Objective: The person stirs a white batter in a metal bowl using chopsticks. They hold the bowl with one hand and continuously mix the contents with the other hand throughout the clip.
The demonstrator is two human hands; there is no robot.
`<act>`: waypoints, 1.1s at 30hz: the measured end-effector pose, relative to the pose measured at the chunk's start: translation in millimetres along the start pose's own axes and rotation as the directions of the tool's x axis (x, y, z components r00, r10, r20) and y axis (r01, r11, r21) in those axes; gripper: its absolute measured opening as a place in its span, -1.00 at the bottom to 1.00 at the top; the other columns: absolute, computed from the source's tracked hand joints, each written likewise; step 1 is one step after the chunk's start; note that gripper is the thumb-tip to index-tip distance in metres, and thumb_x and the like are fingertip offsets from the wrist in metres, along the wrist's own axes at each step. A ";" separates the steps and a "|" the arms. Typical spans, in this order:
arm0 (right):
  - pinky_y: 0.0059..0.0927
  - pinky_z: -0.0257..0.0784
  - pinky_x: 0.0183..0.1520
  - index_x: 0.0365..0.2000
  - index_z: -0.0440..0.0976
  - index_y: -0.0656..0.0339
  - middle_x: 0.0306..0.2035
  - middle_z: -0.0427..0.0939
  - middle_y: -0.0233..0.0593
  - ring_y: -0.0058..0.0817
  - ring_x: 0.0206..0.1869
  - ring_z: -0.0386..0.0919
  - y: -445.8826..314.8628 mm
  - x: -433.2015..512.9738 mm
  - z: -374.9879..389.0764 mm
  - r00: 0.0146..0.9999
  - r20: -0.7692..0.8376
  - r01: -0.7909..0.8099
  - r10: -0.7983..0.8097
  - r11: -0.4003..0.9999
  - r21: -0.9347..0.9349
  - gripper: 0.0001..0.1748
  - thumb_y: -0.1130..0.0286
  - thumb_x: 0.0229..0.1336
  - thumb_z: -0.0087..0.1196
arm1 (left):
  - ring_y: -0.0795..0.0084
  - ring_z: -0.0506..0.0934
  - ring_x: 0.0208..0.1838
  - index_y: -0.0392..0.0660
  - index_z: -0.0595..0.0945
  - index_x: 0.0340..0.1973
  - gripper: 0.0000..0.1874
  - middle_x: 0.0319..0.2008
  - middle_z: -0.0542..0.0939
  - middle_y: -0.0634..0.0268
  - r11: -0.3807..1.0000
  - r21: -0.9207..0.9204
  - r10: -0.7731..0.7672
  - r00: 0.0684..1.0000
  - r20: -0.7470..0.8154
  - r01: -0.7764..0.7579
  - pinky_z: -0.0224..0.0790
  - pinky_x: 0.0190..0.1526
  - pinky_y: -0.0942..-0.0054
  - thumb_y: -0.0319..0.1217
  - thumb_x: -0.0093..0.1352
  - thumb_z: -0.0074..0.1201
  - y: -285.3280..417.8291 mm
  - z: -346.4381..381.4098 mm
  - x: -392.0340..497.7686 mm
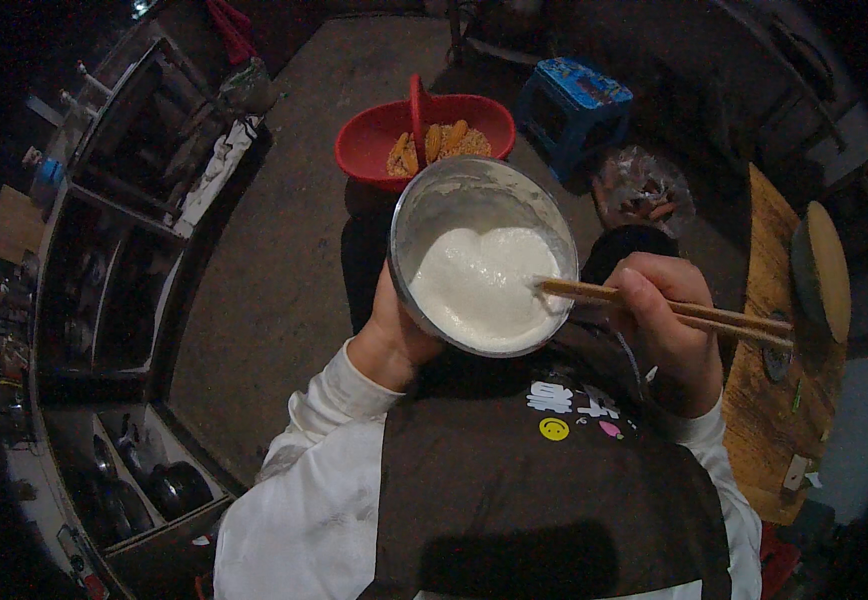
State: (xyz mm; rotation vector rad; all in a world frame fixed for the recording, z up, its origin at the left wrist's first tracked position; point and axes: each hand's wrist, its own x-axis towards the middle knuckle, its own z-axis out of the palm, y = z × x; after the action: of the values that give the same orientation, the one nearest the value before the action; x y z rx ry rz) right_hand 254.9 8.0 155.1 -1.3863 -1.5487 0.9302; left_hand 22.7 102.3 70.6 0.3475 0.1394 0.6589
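Note:
My left hand (396, 326) grips a round metal bowl (471, 184) from its left side and underneath, with the fingers mostly hidden. The bowl is tilted towards me. A thick, glossy white batter-like mixture (479, 277) covers its lower part, and pale smears coat the inner wall. Between the thumb and fingers of my right hand (663, 319) is a pair of wooden chopsticks (730, 319). Their tips, coated white, dip into the mixture near the bowl's right rim.
Beyond the bowl stands a red plastic basket (362, 142) with corn cobs and loose kernels. A blue stool (580, 97) and a clear plastic bag (644, 191) are to its right. A wooden table (760, 420) runs along my right, open shelving (118, 285) along my left.

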 end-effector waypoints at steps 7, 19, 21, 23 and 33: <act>-0.63 0.12 -0.70 -0.54 0.41 0.32 -0.73 0.37 -0.30 -0.66 -0.73 0.28 -2.9 -2.5 15.3 0.987 -0.036 -0.131 0.158 0.906 0.403 -0.48 0.04 0.27 -0.18 | 0.08 0.37 0.22 -0.15 0.25 0.24 -0.38 0.23 0.31 0.03 0.979 -0.190 -0.063 0.996 0.056 0.073 0.26 0.21 0.09 0.02 0.42 -0.33 -2.8 6.1 9.5; -0.56 0.24 -0.58 -0.54 0.48 0.31 -0.64 0.44 -0.32 -0.62 -0.63 0.37 6.7 -0.8 0.2 0.961 -0.241 0.123 -0.133 0.991 -0.056 -0.64 0.21 0.20 -0.04 | 0.09 0.40 0.19 -0.15 0.27 0.23 -0.41 0.19 0.36 0.02 0.998 -0.058 -0.043 0.990 -0.133 0.035 0.28 0.19 0.10 -0.02 0.44 -0.36 -4.7 8.8 5.3; -0.56 0.21 -0.59 -0.56 0.47 0.32 -0.65 0.42 -0.33 -0.62 -0.64 0.35 3.7 0.2 -2.2 0.970 -0.183 0.136 -0.160 0.981 -0.138 -0.65 0.25 0.19 -0.05 | 0.10 0.39 0.20 -0.14 0.26 0.23 -0.42 0.19 0.35 0.03 0.994 -0.101 -0.039 0.997 -0.064 0.032 0.27 0.20 0.10 -0.02 0.44 -0.35 -2.3 5.7 3.7; -0.60 0.15 -0.64 -0.57 0.46 0.33 -0.67 0.40 -0.33 -0.63 -0.69 0.32 0.0 1.7 -1.2 0.973 -0.099 0.191 -0.208 0.969 -0.156 -0.64 0.28 0.20 -0.10 | 0.10 0.39 0.20 -0.14 0.26 0.24 -0.42 0.20 0.34 0.03 0.992 -0.123 -0.036 0.999 -0.011 0.034 0.26 0.21 0.11 -0.02 0.44 -0.35 -0.5 2.9 1.8; -0.64 0.21 -0.66 -0.49 0.43 0.33 -0.63 0.45 -0.26 -0.63 -0.67 0.37 -0.5 -3.0 11.5 0.984 0.026 -0.170 0.175 0.901 0.398 -0.49 0.02 0.24 -0.13 | 0.12 0.35 0.24 -0.14 0.23 0.25 -0.41 0.24 0.30 0.06 0.973 -0.215 -0.057 0.992 0.116 0.081 0.21 0.25 0.14 -0.04 0.44 -0.32 -2.2 -2.8 5.0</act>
State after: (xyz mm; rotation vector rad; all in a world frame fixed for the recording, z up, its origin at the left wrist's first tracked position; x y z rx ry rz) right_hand 244.2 5.0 151.0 -1.2388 -1.1542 1.2658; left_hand 27.2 104.5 67.1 0.1644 -0.0255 0.5781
